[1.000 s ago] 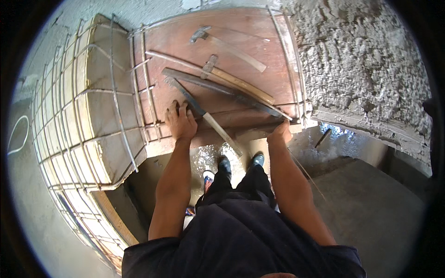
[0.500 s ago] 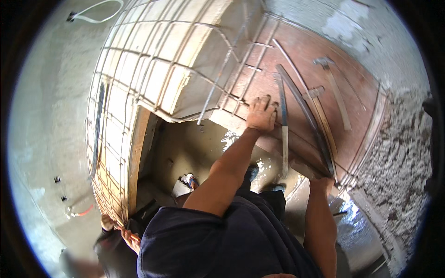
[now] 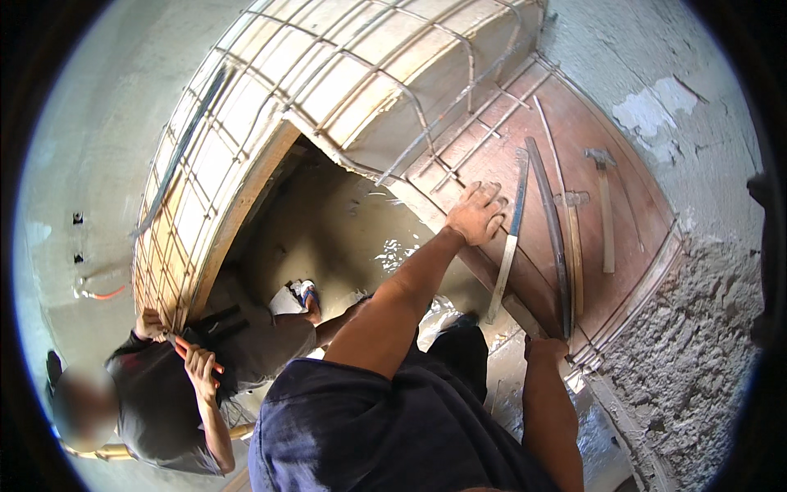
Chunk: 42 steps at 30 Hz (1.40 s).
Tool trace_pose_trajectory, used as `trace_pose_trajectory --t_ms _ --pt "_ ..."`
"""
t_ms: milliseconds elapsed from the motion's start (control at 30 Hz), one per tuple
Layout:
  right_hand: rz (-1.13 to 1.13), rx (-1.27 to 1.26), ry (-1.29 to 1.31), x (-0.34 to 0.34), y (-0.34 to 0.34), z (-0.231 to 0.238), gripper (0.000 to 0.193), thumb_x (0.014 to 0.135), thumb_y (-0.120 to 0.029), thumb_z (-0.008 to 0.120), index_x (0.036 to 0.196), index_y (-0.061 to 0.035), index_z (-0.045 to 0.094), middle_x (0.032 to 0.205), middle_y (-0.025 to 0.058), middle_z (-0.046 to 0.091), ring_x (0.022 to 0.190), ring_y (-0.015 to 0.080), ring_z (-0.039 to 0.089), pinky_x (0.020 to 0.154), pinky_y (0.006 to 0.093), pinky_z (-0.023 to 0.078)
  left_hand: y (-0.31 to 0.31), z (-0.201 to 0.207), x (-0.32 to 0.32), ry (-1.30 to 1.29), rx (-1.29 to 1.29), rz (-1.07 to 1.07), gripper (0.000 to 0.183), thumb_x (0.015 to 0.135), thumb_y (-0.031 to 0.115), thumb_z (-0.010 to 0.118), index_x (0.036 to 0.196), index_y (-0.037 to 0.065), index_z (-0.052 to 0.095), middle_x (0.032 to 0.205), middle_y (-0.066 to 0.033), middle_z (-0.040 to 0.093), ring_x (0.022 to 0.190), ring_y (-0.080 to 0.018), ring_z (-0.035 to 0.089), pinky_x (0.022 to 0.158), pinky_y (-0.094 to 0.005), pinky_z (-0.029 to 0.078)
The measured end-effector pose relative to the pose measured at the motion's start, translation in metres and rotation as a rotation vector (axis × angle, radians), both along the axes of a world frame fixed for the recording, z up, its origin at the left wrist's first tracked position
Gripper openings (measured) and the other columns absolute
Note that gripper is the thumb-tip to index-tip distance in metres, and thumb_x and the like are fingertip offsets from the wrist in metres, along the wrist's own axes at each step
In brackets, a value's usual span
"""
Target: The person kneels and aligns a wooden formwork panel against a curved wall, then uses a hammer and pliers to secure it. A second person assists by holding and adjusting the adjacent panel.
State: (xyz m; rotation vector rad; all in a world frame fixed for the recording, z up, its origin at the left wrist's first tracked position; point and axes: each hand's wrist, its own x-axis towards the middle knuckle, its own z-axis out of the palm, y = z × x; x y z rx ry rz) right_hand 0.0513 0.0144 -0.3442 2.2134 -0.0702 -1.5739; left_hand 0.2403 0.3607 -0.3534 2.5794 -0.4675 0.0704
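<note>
My left hand (image 3: 478,213) lies palm down with its fingers spread on the near edge of a reddish wood panel (image 3: 631,205). My right hand (image 3: 545,348) is closed at the panel's lower corner, beside the end of a short wood piece (image 3: 523,317); what its fingers hold is hidden. Right of my left hand lies a long blue and whitish tool (image 3: 516,221). Beyond it are a dark curved bar (image 3: 551,221), a thin rod (image 3: 549,143), a hammer (image 3: 574,254) with a wooden handle and a claw hammer (image 3: 607,213).
A rebar grid (image 3: 328,57) covers the pale formwork (image 3: 270,90) at upper left, its bar ends sticking out near my left hand. Wet floor (image 3: 328,238) shows below. A co-worker (image 3: 156,410) at lower left grips orange-handled pliers (image 3: 182,348) at the grid. Rough concrete (image 3: 697,344) borders the right.
The view has shifted, showing more of the co-worker at lower left. My left hand stays on the panel edge and my right hand at its corner. The tools lie as before.
</note>
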Motion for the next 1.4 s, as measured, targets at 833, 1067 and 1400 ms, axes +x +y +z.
trace_pose_trajectory --t_ms 833,1067,1400 --pt "0.009 -0.012 -0.076 0.016 0.043 0.073 0.042 0.113 -0.035 0.049 0.146 -0.0257 0.073 0.156 0.007 0.067 0.145 0.0261 0.062 0.111 0.0458 0.051 0.188 0.247 -0.014 -0.604 0.106 0.29 0.025 0.097 0.015 0.073 0.121 0.013 0.078 0.136 -0.0171 0.07 0.128 -0.0379 0.065 0.114 -0.0518 0.049" --pt "-0.063 -0.026 -0.179 0.01 0.028 0.038 0.05 0.107 -0.056 0.055 0.143 -0.028 0.075 0.15 0.0089 0.071 0.139 0.0293 0.067 0.107 0.0442 0.055 0.176 0.26 0.04 -0.299 0.482 0.128 0.049 0.107 0.05 0.057 0.147 0.025 0.069 0.164 -0.0203 0.051 0.154 -0.0392 0.046 0.133 -0.0567 0.026" --pt "-0.172 -0.027 -0.212 0.003 0.025 0.024 0.05 0.102 -0.037 0.067 0.146 -0.0137 0.063 0.144 0.0121 0.072 0.131 0.0295 0.071 0.103 0.0452 0.061 0.184 0.269 0.037 -0.377 0.186 -0.006 0.037 0.107 0.037 0.061 0.121 0.009 0.08 0.135 -0.022 0.074 0.142 -0.0437 0.06 0.129 -0.0544 0.037"
